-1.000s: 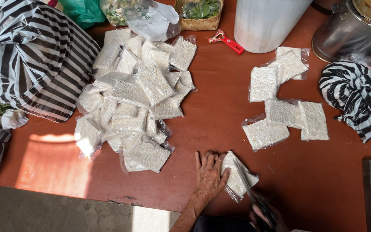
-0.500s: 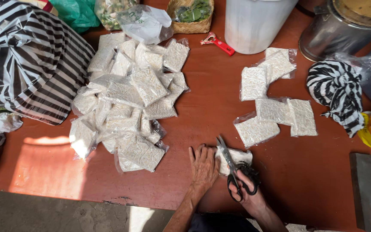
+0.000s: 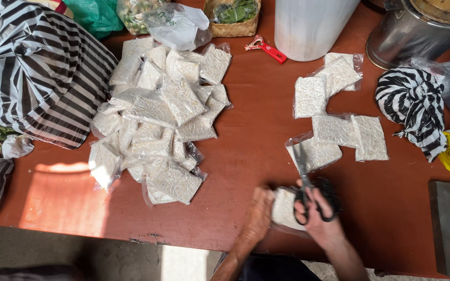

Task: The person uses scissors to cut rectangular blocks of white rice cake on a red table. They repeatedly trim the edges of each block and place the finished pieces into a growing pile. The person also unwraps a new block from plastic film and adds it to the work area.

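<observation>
**Scissors over a packet at the near edge of the red-brown table**

My right hand [image 3: 323, 221] has its fingers threaded through the black loop handles of a pair of steel-bladed scissors [image 3: 307, 188], closed firmly around them. The blades run up and away from that grip, tips reaching toward the farther packets; they look nearly together, though motion blur keeps me from judging the gap.

Just left of the scissor handles, touching my right fingers, lies the small clear plastic packet of pale, grainy white filling [image 3: 284, 208]. It is flat, roughly square, its near part hidden by both hands. My left hand [image 3: 259, 216] presses on its left edge, fingers curled down over it; I cannot tell whether they pinch the plastic or only pin it to the red-brown wooden table [image 3: 251, 130].

Beyond the blade tips, a loose group of similar flat white packets [image 3: 339, 117] lies spread in single layer. Well to the left of my left hand sits a heaped pile of the same clear packets [image 3: 157, 119], overlapping at all angles. Farther left again is a large black-and-white striped plastic bag [image 3: 32, 73]. To the right of the grip, well apart, a smaller knotted striped bag [image 3: 412, 106] rests near the table's far corner, and a grey rectangular block [image 3: 446, 224] lies by the near edge.
</observation>
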